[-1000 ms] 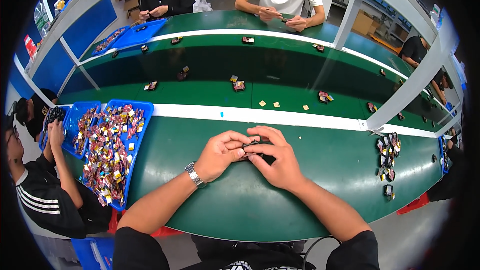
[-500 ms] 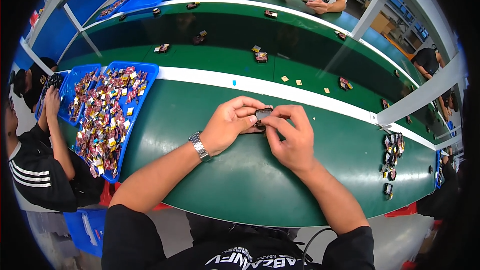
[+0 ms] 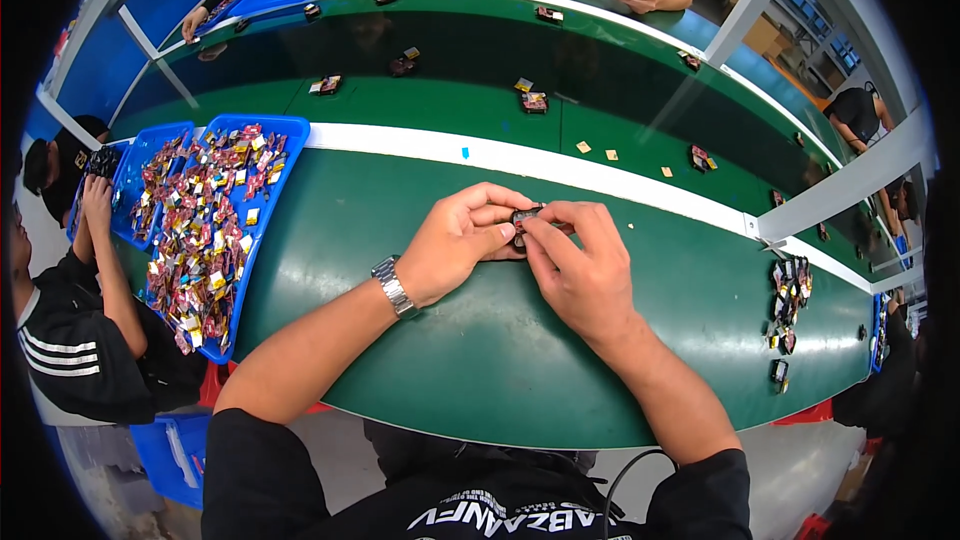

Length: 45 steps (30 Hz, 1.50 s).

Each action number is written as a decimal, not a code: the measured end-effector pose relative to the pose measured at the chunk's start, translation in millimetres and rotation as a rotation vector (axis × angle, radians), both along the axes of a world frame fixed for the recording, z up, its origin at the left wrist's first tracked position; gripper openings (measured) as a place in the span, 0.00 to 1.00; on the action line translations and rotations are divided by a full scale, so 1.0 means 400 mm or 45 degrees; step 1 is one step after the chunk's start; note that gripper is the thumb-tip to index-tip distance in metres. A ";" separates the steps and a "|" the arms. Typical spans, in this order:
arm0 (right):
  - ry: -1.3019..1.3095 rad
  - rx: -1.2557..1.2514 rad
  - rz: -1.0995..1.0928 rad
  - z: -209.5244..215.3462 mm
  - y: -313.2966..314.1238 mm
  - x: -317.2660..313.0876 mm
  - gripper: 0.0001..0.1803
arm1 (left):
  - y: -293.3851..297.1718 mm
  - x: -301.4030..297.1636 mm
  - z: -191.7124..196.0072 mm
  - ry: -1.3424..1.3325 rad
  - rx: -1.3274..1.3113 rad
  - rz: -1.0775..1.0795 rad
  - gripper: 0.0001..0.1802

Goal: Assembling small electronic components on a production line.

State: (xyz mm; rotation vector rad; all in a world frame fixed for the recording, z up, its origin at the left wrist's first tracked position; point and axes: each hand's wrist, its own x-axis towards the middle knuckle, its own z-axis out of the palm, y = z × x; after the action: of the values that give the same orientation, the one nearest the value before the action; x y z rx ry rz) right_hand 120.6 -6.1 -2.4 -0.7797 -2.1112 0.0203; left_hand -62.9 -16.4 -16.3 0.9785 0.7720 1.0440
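Note:
Between my two hands, over the green tabletop, is a small black plastic housing (image 3: 519,230) with a reddish part showing in it. My left hand (image 3: 450,248), with a metal watch on its wrist, grips the housing from the left, thumb on its near side. My right hand (image 3: 588,265) is closed at the housing's right side, thumb and fingertips pressed onto it. What the right fingertips pinch, if anything apart from the housing, is hidden. Both forearms rest low over the table's front edge.
A blue tray (image 3: 262,240) heaped with small reddish circuit boards stands at the left. Several black housings lie in a cluster (image 3: 788,305) at the right. Beyond a white rail (image 3: 420,145), a green conveyor (image 3: 450,112) carries scattered units. Co-workers sit at the left and across.
My right fingers have moved further over the housing, and reddish material now shows where its inside looked grey. The conveyor's units have shifted right. A co-worker's arm at the far left has reached out.

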 end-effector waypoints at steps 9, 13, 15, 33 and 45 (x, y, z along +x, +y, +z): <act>-0.002 0.048 -0.015 -0.014 0.002 -0.001 0.13 | -0.003 -0.004 -0.003 0.008 -0.010 -0.047 0.14; -0.032 0.080 -0.037 -0.016 0.002 0.003 0.13 | -0.003 -0.003 -0.008 0.021 0.008 -0.034 0.14; -0.032 0.095 -0.073 -0.014 0.004 0.013 0.13 | 0.004 0.005 -0.009 0.025 0.009 -0.047 0.14; -0.094 -0.028 0.090 0.001 0.005 0.015 0.20 | 0.012 -0.013 -0.025 -0.231 0.027 -0.015 0.16; -0.080 -0.444 -0.808 -0.043 0.370 0.190 0.15 | 0.028 -0.010 -0.012 -0.113 0.108 -0.109 0.28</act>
State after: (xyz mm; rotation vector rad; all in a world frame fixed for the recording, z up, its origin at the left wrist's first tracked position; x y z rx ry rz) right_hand 196.6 141.7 -19.4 -1.6474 -1.8507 0.0221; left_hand -67.0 -5.1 -21.0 1.0214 0.6121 1.0455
